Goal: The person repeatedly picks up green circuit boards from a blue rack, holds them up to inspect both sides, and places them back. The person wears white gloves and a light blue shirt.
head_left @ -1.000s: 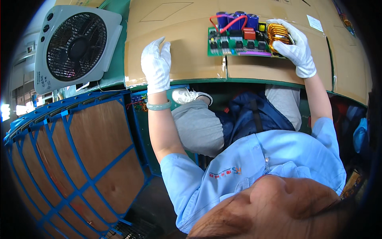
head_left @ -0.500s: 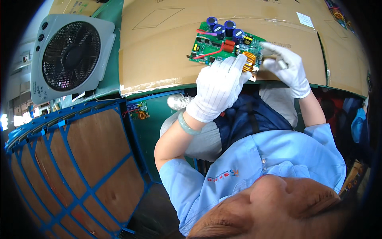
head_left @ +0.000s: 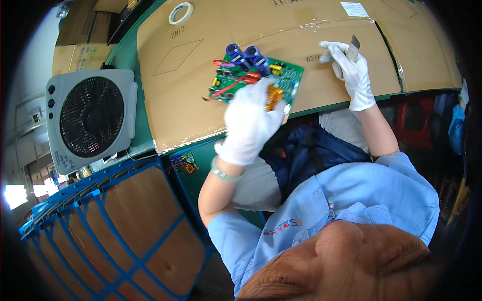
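Under my white-gloved left hand (head_left: pixel 253 120) is a green circuit board (head_left: pixel 293 80), gripped near its copper-wound coil (head_left: pixel 273 97). Several blue cylindrical capacitors (head_left: pixel 252 52) stand along its far side, and a red wire (head_left: pixel 226 92) runs over its left part. The glove hides the board's near middle, and my left fingertips are blurred. To the right, apart from the board, my gloved right hand (head_left: pixel 351 72) is raised over the cardboard. It holds a flat grey blade-like piece (head_left: pixel 353 48) that sticks up between its fingers.
Brown cardboard (head_left: pixel 201 60) covers the green bench. A white tape roll (head_left: pixel 181 13) lies at its far left, and a box fan (head_left: pixel 94 118) stands left of it. Below the fan is a blue-framed wooden panel (head_left: pixel 130 220). Another circuit board (head_left: pixel 183 163) sits low beside the panel.
The board has shifted left with my left hand on it. My right hand has come away from the board's right edge, and its blade-like piece shows more clearly. The view has also shifted.
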A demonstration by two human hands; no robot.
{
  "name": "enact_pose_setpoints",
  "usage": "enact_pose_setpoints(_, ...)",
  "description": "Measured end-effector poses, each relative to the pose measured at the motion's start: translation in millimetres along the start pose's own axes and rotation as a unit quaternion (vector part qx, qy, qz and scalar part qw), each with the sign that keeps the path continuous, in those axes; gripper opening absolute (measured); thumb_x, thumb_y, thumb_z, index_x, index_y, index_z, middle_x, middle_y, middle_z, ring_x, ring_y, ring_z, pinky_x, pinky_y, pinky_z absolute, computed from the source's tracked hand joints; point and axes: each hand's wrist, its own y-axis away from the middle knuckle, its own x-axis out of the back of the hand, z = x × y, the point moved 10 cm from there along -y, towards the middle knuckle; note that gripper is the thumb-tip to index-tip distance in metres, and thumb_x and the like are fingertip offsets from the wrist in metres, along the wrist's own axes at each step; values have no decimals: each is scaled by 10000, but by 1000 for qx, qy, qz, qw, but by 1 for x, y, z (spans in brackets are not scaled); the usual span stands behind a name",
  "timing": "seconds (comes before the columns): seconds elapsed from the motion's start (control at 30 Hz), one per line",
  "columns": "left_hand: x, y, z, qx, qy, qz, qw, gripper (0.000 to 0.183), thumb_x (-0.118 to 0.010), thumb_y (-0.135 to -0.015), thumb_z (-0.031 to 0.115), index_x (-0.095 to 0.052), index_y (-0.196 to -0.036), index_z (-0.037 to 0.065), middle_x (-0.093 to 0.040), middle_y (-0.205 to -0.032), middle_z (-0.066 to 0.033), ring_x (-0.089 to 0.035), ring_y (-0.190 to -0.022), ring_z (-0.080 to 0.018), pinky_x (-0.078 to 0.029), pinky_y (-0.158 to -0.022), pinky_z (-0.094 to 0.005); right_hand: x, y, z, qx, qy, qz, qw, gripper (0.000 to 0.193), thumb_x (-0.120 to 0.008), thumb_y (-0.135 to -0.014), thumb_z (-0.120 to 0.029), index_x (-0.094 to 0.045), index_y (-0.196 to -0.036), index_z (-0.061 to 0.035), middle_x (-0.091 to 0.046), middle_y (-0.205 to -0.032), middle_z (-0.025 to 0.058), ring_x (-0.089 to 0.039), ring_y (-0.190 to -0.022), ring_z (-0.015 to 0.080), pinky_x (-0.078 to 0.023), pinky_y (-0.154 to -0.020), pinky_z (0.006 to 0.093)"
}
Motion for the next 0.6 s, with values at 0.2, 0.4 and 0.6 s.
enact_pose_setpoints(0.2, 48, 29, -70, 63, 6, -151, 986, 446, -737, -680, 56, -646, -1110, 130, -669, -993, -119, -602, -953, -309, -488, -856, -382, 0, 5, 2, 0, 34, -17, 999, 227, -602, -957, -219, -704, -1100, -74, -687, -779, 3, -382, -523, 15, -331, -493, 184)
enact_pose_setpoints(0.4, 58, 67, -129, 68, -40, -112, 991, 489, -735, -640, -27, -629, -1103, 89, -649, -1020, -126, -587, -990, -329, -489, -856, -399, -1, 4, 8, -18, 76, -8, 997, 229, -612, -952, -226, -708, -1099, -80, -684, -776, -16, -377, -540, 5, -320, -496, 180)
enact_pose_setpoints(0.6, 55, 80, -122, 18, -151, -40, 988, 387, -696, -692, 45, -612, -1068, 82, -597, -913, -118, -592, -884, -313, -516, -714, -412, -5, -3, 21, -29, 66, 10, 997, 249, -626, -941, -221, -710, -1100, -49, -671, -808, -34, -358, -547, -1, -256, -482, 173)
